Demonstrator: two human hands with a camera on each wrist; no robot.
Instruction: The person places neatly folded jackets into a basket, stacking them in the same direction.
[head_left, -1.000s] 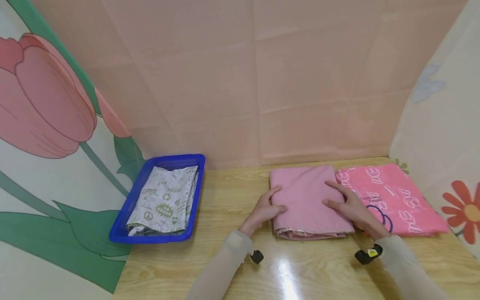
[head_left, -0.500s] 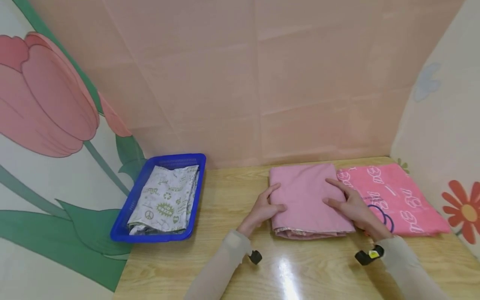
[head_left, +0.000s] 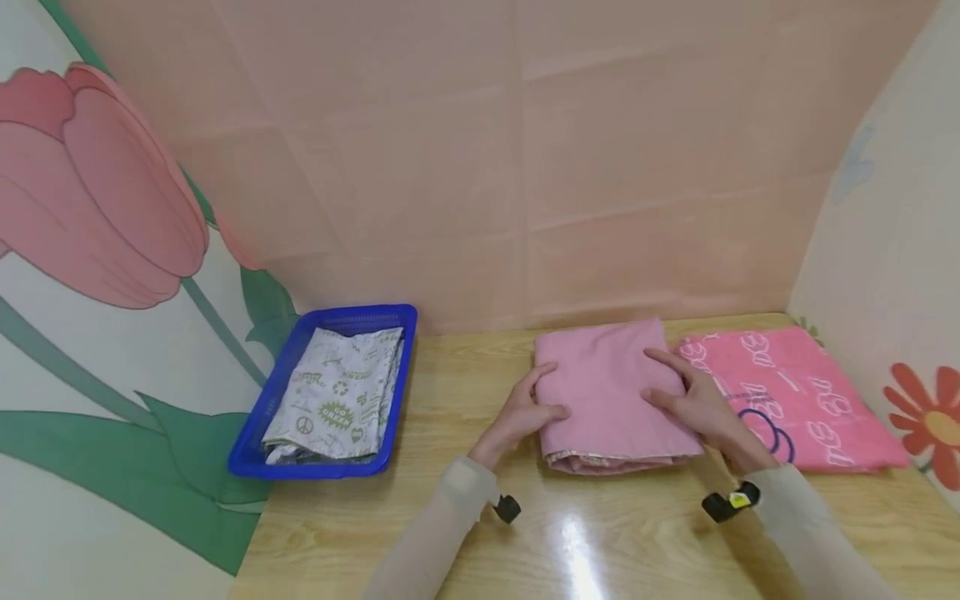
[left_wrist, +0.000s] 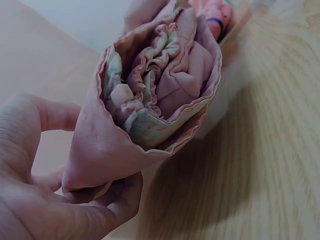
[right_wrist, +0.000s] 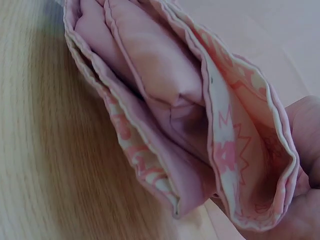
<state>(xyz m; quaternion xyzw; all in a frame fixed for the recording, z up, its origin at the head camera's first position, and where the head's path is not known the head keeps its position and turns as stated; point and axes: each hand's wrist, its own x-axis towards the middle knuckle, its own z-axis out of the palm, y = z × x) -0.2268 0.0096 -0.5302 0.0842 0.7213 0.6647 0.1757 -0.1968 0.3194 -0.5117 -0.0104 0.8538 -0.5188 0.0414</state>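
A folded pink cloth (head_left: 607,392), with a pale printed lining along its layered edges, is gripped from both sides. My left hand (head_left: 521,412) holds its left side, thumb on top; in the left wrist view my left hand's fingers (left_wrist: 127,197) curl under the fold. My right hand (head_left: 693,404) holds the right side, thumb and forefinger spread over the top face. In the right wrist view, part of my right hand (right_wrist: 305,145) shows behind the open layers (right_wrist: 225,150). Both wrist views show a shadowed strip of table below the cloth.
A blue basket (head_left: 408,367) at the left holds a folded white cloth (head_left: 333,392) with green print. At the right lies a brighter pink folded cloth (head_left: 817,400) with white and dark blue motifs. Behind the wooden table (head_left: 465,367) hangs a pink backdrop (head_left: 420,167).
The pink cloth has shifted slightly left and tilts a little, with both hands moving along with it. The view has turned slightly; the basket and the brighter cloth stay on the table.
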